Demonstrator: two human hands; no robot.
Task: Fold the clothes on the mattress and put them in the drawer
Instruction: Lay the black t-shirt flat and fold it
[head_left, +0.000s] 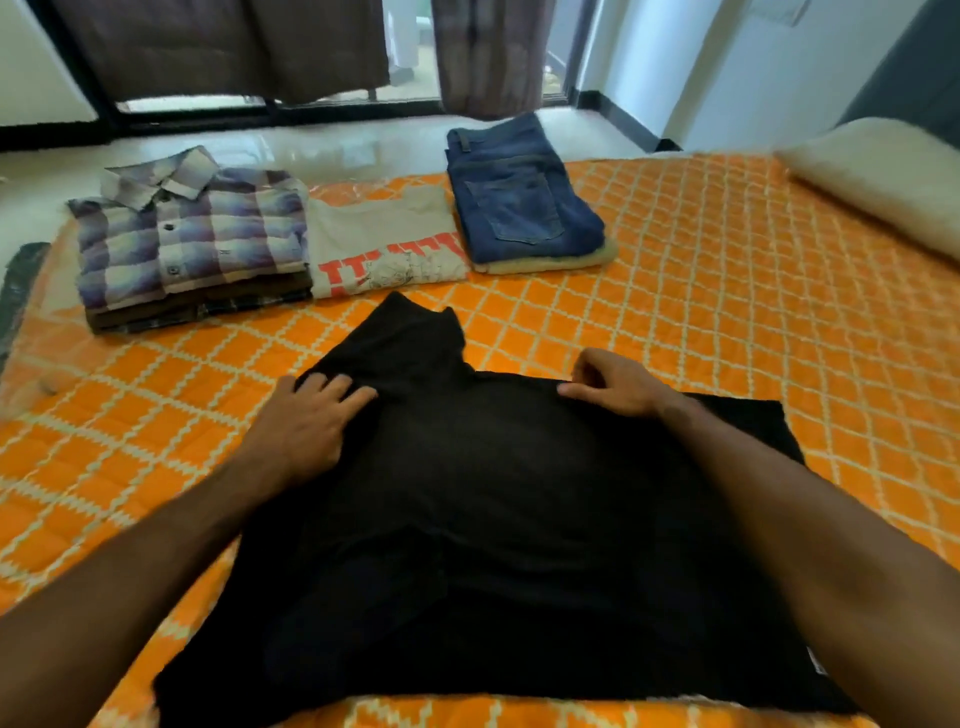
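Pressing down on a black garment (467, 499) spread across an orange quilted mattress (727, 322), a person works with both bare hands near the garment's far edge. The left hand (306, 421) lies flat on the black fabric at its far left corner, fingers straight and spread, holding nothing. The right hand (613, 384) sits at the garment's far right shoulder, fingers curled with the thumb and fingertips pinching a fold of the cloth. A flap of the black fabric pokes out beyond the hands, pointing away from the person, while the rest of the garment lies wide and mostly flat between the two forearms, with a small white label showing at its near right corner. Beyond the black garment, along the mattress's far edge, three folded piles sit in a row: a purple plaid shirt (192, 234) tops a stack of darker folded clothes to the far left, a beige printed T-shirt (384, 244) lies just beside it in the middle, and folded blue jeans (519, 202) rest on a tan folded item to the right of that. A cream pillow (878, 182) lies far right of the black garment, at the mattress's corner. Behind the piles, brown curtains (228, 47) hang over a dark-framed glass door, above a pale glossy floor (332, 145).
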